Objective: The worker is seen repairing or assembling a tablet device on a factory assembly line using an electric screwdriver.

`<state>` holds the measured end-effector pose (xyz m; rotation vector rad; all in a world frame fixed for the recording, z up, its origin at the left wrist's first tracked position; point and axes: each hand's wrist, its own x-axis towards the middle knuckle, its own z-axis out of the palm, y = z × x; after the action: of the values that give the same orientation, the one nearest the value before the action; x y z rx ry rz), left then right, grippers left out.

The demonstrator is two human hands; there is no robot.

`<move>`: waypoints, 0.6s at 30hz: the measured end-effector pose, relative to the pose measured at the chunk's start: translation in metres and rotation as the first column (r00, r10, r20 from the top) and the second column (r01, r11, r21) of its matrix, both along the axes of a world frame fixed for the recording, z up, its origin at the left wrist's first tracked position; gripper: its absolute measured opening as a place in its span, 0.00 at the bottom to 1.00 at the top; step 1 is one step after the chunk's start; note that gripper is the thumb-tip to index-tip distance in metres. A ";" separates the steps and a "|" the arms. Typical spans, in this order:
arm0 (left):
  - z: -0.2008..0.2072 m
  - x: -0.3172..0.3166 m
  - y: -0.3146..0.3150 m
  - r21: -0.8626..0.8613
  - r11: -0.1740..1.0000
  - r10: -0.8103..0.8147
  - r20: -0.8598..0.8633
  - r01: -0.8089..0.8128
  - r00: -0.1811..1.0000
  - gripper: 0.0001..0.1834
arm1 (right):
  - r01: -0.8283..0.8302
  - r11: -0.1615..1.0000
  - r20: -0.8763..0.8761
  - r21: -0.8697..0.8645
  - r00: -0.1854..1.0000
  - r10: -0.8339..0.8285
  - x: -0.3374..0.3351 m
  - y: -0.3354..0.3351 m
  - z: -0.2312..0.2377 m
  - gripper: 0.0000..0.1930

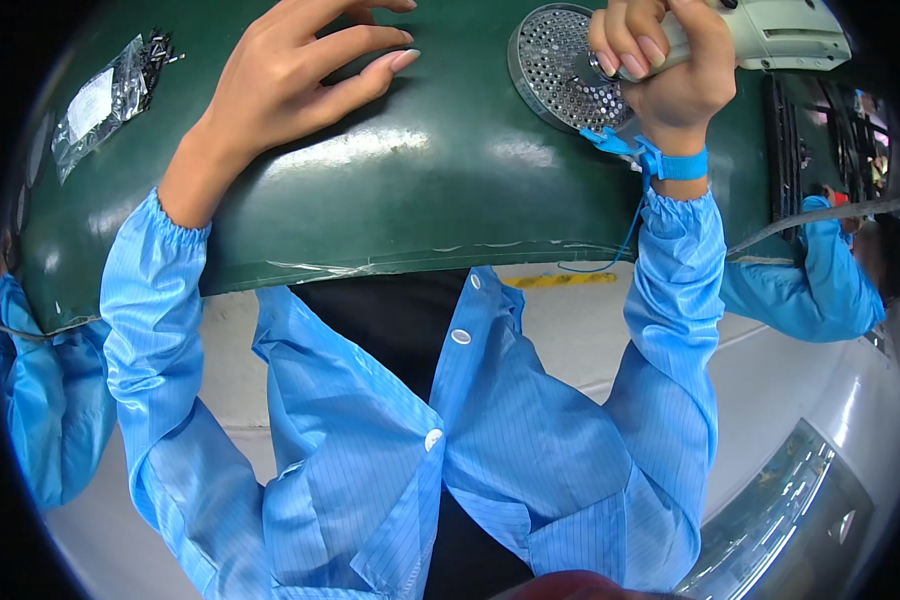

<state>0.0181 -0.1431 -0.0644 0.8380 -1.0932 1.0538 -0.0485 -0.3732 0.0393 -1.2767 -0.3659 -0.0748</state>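
My right hand grips a pale grey-green electric screwdriver, its body stretching off to the right. The tool's tip end points left over a round metal screw tray with a perforated plate. The hand hides part of the tray. A blue wrist strap circles my right wrist, its thin cord hanging past the table edge. My left hand hovers or rests over the green mat with fingers spread and nothing visible in them. Its upper fingers are partly cut off by the frame's top.
A clear plastic bag with a white label lies at far left, dark screws by its mouth. Dark equipment and a grey cable are at right. Co-workers' blue sleeves show at both sides. The green mat ends near my body.
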 end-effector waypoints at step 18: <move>-0.007 -0.007 0.005 0.046 0.998 0.042 0.006 -0.043 0.999 0.16 | -0.015 0.999 0.033 -0.031 0.999 0.016 0.007 0.000 -0.012 0.14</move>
<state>0.0112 -0.1386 -0.0711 0.8993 -1.1114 1.0698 -0.0420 -0.3729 0.0272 -1.3041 -0.4061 -0.0777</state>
